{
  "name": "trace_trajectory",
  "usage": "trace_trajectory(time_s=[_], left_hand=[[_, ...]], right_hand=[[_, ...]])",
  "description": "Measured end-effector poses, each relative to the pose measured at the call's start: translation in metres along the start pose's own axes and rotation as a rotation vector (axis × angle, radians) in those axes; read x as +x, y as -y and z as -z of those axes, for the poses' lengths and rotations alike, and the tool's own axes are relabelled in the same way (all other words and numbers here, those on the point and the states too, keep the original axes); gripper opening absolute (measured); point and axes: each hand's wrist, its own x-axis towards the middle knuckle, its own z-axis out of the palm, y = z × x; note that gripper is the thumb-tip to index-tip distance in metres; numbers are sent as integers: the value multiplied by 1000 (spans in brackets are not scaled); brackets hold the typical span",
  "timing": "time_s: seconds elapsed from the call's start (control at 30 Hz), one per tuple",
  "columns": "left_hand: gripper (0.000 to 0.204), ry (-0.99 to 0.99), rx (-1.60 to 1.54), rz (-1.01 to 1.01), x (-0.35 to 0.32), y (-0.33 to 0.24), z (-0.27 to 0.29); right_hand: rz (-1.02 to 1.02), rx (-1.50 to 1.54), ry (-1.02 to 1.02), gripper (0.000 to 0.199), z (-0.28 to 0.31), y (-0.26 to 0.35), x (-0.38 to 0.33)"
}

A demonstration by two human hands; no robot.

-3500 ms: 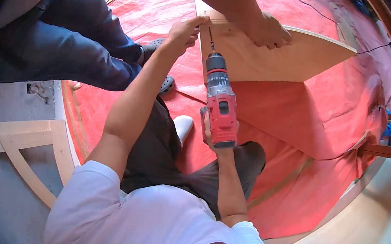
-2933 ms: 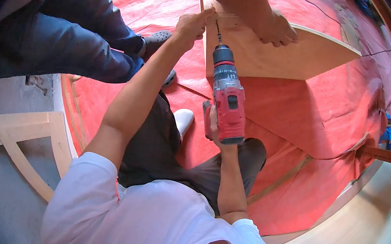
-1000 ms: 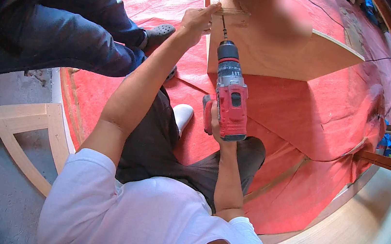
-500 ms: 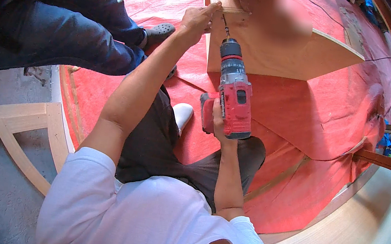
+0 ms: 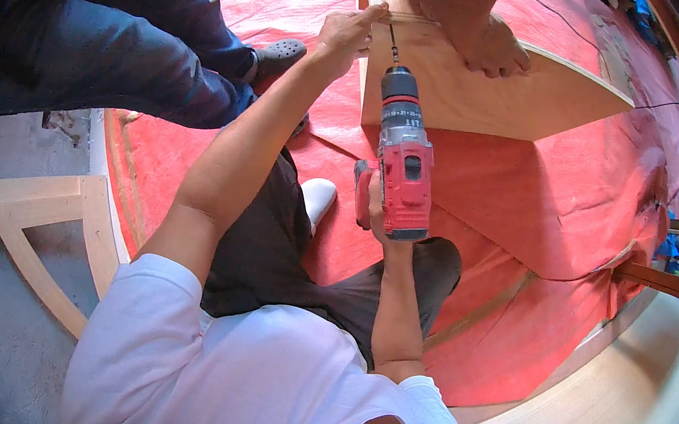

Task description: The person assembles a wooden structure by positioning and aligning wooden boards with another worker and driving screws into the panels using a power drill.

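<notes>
In my right hand [image 5: 379, 207] is a red and black cordless drill [image 5: 408, 174], my fingers wrapped round its handle. Its long thin bit [image 5: 393, 42] points away from me, the tip close to the upper edge of a plywood panel [image 5: 430, 92]. My left hand [image 5: 347, 33] is closed at that panel's left corner, beside the bit, with the forefinger stretched along the edge. Some of its fingertips are hidden behind the wood. Another person's bare foot [image 5: 495, 49] rests on the panel, to the right of the bit.
Red sheeting [image 5: 577, 207] covers the floor. At the left stand another person's legs in jeans [image 5: 140, 43] and a grey clog [image 5: 279, 58]. A wooden frame [image 5: 39, 205] lies on grey concrete, lower left. A pale board [image 5: 586, 412] lies at the lower right.
The drill has turned slightly in my right hand and its rear has shifted a little left. My left hand stays at the panel's corner.
</notes>
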Motion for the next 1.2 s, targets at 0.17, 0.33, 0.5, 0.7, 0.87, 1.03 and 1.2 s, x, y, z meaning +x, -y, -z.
trace_trajectory(time_s=[0.17,0.33,0.5,0.7,0.87,1.03,1.2], left_hand=[[28,-26,-23,14,3,0,1],[27,52,52,-145,6,7,7],[17,61,236,-145,12,8,13],[19,40,38,54,6,1,7],[21,4,3,31,4,1,6],[30,64,46,39,8,2,13],[33,26,35,16,14,7,12]], right_hand=[[-91,147,-5,21,-6,-21,-6],[32,4,-15,21,-6,-16,-5],[27,-2,16,22,-4,-12,-2],[6,42,-3,20,-9,-22,-4],[-113,173,17,20,-16,-37,-1],[-74,-28,36,20,-13,-34,-1],[-94,66,55,20,-18,-42,4]])
